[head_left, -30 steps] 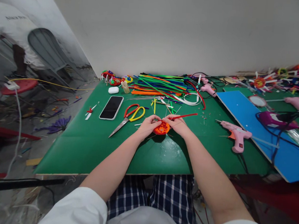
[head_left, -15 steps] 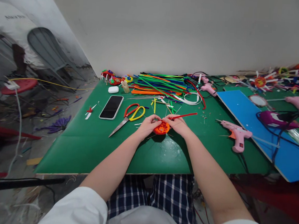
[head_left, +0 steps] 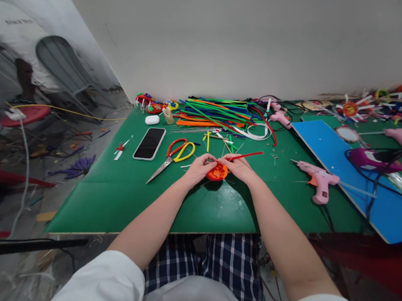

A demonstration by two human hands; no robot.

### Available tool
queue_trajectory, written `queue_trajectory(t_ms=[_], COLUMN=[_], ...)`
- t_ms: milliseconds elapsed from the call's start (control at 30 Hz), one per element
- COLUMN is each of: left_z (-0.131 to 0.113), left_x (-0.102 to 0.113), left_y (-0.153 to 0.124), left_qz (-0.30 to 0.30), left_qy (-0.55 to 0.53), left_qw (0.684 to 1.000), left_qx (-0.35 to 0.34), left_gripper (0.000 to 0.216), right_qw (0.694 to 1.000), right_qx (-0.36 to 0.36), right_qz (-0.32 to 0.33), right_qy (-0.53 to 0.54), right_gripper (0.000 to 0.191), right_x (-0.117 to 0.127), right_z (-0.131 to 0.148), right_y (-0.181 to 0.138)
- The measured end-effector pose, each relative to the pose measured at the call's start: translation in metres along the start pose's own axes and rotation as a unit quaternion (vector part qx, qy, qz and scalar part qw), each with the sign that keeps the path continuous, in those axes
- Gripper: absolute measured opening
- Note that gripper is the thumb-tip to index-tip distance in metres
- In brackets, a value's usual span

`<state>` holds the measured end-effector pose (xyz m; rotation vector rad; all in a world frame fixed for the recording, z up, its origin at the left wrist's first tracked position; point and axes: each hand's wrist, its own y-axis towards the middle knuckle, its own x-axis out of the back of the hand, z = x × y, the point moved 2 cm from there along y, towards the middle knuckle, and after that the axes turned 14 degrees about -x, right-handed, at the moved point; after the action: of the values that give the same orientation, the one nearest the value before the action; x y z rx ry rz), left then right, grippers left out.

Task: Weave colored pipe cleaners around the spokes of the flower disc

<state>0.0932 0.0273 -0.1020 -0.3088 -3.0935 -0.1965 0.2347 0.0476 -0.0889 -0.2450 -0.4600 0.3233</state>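
Both my hands meet over the middle of the green table (head_left: 114,194). My left hand (head_left: 198,168) pinches the left side of a small orange coiled piece (head_left: 217,172) made of pipe cleaner. My right hand (head_left: 238,167) is closed on the coil's right side and on a red pipe cleaner (head_left: 251,155) that sticks out to the right from my fingers. Thin wires poke out around the coil on the table.
Red-and-yellow scissors (head_left: 172,155) and a black phone (head_left: 149,143) lie left of my hands. A heap of coloured pipe cleaners (head_left: 217,114) lies behind. A pink glue gun (head_left: 319,180) rests at right beside a blue board (head_left: 352,176). Chairs stand on the floor at left.
The view has shifted slightly; my hands stay on the orange coil and the red pipe cleaner with hardly any movement.
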Motion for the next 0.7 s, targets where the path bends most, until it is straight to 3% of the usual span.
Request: queue_trajectory(t_ms=[700], left_z=[-0.0017], left_x=[-0.0007], left_y=[0.0], left_qz=[-0.004], left_qy=[0.041], left_qw=[0.999], left_qx=[-0.008], left_gripper=[0.018], right_qw=[1.0], right_qx=[0.008], right_qz=[0.004], right_qy=[-0.001], right_gripper=[0.028], right_x=[0.0004], right_z=[0.0008], right_y=[-0.0004])
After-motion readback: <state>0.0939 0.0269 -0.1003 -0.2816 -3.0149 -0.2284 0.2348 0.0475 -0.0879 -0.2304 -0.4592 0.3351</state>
